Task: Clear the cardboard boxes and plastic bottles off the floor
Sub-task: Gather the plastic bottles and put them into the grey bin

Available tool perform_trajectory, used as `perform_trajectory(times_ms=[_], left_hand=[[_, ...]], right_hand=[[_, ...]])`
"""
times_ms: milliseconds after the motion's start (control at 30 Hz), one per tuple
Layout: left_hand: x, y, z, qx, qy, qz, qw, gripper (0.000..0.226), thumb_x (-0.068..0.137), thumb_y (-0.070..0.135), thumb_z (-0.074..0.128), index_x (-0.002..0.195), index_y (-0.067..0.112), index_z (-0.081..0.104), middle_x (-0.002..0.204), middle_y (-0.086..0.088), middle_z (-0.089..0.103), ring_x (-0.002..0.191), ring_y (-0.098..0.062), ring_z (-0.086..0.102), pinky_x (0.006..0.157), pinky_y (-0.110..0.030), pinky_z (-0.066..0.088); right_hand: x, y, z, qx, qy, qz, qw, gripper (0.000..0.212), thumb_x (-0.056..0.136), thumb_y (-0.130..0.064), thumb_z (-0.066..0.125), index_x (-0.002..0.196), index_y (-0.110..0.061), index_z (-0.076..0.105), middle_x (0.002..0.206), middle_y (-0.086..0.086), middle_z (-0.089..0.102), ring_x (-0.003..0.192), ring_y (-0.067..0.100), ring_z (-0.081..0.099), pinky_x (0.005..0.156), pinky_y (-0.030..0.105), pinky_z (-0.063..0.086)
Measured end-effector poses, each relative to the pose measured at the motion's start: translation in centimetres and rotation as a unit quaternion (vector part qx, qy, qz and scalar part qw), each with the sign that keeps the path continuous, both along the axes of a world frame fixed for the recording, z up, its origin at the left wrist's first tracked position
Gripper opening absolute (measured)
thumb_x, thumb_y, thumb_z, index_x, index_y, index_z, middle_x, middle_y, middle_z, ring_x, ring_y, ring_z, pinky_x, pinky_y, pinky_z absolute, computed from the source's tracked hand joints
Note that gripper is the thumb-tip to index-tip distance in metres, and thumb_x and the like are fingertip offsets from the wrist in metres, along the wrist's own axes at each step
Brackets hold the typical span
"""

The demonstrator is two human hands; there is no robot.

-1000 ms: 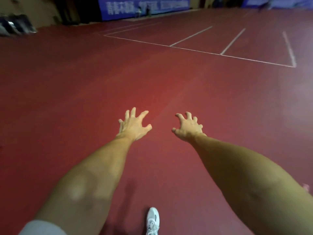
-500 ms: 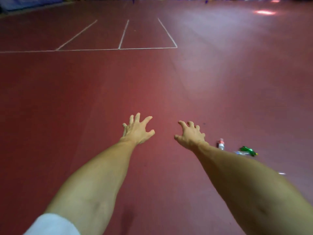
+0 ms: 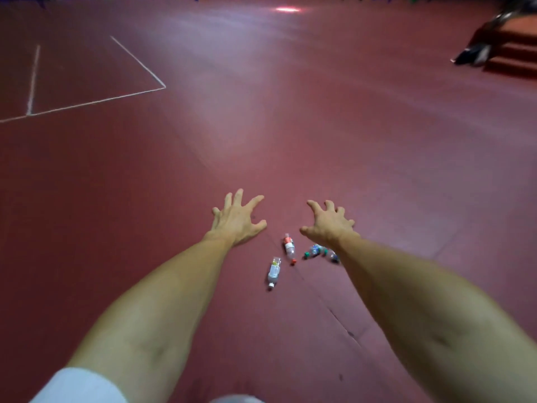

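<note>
Bottles lie on their sides on the red floor [image 3: 145, 199], between the outstretched arms: a red-label bottle [image 3: 289, 248], a white-cap bottle [image 3: 274, 272] and a small cluster [image 3: 315, 251] by the right wrist. Above them the left hand [image 3: 236, 221] and right hand [image 3: 329, 225] hover with fingers [image 3: 239, 196] spread, holding nothing. The bottles look empty, so probably light, thin-walled and apt to roll. Grip mid-body or at the neck.

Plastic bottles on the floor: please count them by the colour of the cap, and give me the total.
White-capped bottle: 1
Red-capped bottle: 1
Green-capped bottle: 1
Half-hidden bottle, cap colour unclear, partly behind the right forearm: 1
Total: 4
</note>
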State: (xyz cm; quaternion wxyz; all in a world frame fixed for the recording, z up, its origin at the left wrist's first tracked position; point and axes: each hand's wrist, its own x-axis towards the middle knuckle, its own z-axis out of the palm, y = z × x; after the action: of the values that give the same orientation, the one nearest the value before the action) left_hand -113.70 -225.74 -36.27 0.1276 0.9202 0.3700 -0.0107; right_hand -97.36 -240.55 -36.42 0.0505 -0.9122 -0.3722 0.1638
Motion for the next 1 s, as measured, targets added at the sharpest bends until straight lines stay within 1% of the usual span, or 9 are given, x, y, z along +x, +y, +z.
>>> perform_trajectory(times_ms=[133,233,300,400,467,633,767,867,1000], left_hand=[[9.5,1.7,-1.0,-0.013,0.005,-0.051,0.999,0.069,0.092,0.055,0.054,0.153,0.046,0.023,0.166,-0.009,0.007,0.152,-0.031,0.004,0.115,-0.064,0.02],[16.1,3.7,-2.3,-0.003,0.024,-0.096,0.995,0.07,0.093,0.055,0.052,0.154,0.046,0.021,0.166,-0.01,0.006,0.152,-0.033,0.003,0.115,-0.065,0.021],[20.4,5.7,-3.3,-0.008,0.026,-0.106,0.994,0.069,0.093,0.055,0.052,0.154,0.045,0.022,0.165,-0.011,0.007,0.152,-0.033,0.003,0.115,-0.064,0.021],[26.9,9.0,-5.0,-0.012,0.027,-0.12,0.992,0.065,0.092,0.054,0.052,0.152,0.041,0.028,0.163,-0.013,0.012,0.152,-0.033,0.004,0.114,-0.063,0.023],[31.1,10.9,-6.0,-0.022,0.032,-0.128,0.991,0.065,0.092,0.054,0.053,0.151,0.041,0.03,0.162,-0.013,0.012,0.151,-0.033,0.004,0.113,-0.063,0.023],[39.6,14.6,-7.4,-0.034,0.041,-0.142,0.988,0.07,0.091,0.055,0.053,0.153,0.046,0.022,0.166,-0.01,-0.002,0.152,-0.034,-0.003,0.114,-0.067,0.019],[45.2,16.3,-9.3,-0.05,0.055,-0.133,0.988,0.071,0.091,0.055,0.053,0.154,0.047,0.02,0.166,-0.008,-0.008,0.152,-0.035,-0.007,0.115,-0.069,0.015],[49.8,17.3,-12.4,-0.068,0.053,-0.104,0.991,0.07,0.091,0.056,0.052,0.154,0.048,0.019,0.167,-0.007,-0.008,0.153,-0.034,-0.007,0.115,-0.068,0.015],[54.6,19.2,-21.3,-0.092,0.043,-0.048,0.994,0.07,0.091,0.057,0.052,0.153,0.049,0.021,0.167,-0.006,-0.006,0.153,-0.033,-0.006,0.116,-0.066,0.016]], right_hand=[[6.9,-0.2,-1.2,-0.01,0.007,-0.044,0.999,0.077,0.09,-0.051,0.059,0.155,-0.039,0.02,0.159,0.008,0.019,0.139,0.036,0.027,0.105,0.056,0.034],[12.3,0.8,-2.5,-0.021,0.005,-0.071,0.997,0.076,0.09,-0.053,0.059,0.154,-0.039,0.021,0.158,0.008,0.02,0.138,0.035,0.028,0.102,0.055,0.035],[16.2,2.3,-3.3,-0.032,0.007,-0.087,0.996,0.077,0.089,-0.053,0.06,0.154,-0.039,0.02,0.158,0.007,0.02,0.138,0.036,0.028,0.102,0.056,0.035],[21.8,5.4,-4.7,-0.04,0.004,-0.104,0.994,0.077,0.09,-0.053,0.061,0.154,-0.04,0.02,0.158,0.008,0.02,0.138,0.035,0.028,0.103,0.057,0.036],[24.9,7.5,-5.4,-0.058,0.008,-0.107,0.993,0.078,0.091,-0.054,0.06,0.155,-0.04,0.018,0.16,0.007,0.017,0.139,0.035,0.027,0.104,0.057,0.035],[32.0,12.1,-6.7,-0.07,0.01,-0.106,0.992,0.08,0.091,-0.054,0.06,0.156,-0.041,0.014,0.163,0.007,0.008,0.143,0.037,0.02,0.105,0.06,0.033],[38.1,14.1,-8.3,-0.076,0.012,-0.093,0.993,0.08,0.092,-0.053,0.058,0.156,-0.041,0.012,0.163,0.007,0.007,0.142,0.037,0.022,0.103,0.059,0.034],[43.6,15.9,-11.5,-0.101,0.009,-0.059,0.993,0.081,0.093,-0.054,0.056,0.157,-0.041,0.008,0.162,0.008,0.007,0.142,0.037,0.022,0.104,0.059,0.035],[49.5,19.8,-21.2,-0.107,0.012,-0.007,0.994,0.081,0.094,-0.056,0.055,0.157,-0.04,0.007,0.164,0.007,0.006,0.144,0.039,0.019,0.106,0.061,0.034]])
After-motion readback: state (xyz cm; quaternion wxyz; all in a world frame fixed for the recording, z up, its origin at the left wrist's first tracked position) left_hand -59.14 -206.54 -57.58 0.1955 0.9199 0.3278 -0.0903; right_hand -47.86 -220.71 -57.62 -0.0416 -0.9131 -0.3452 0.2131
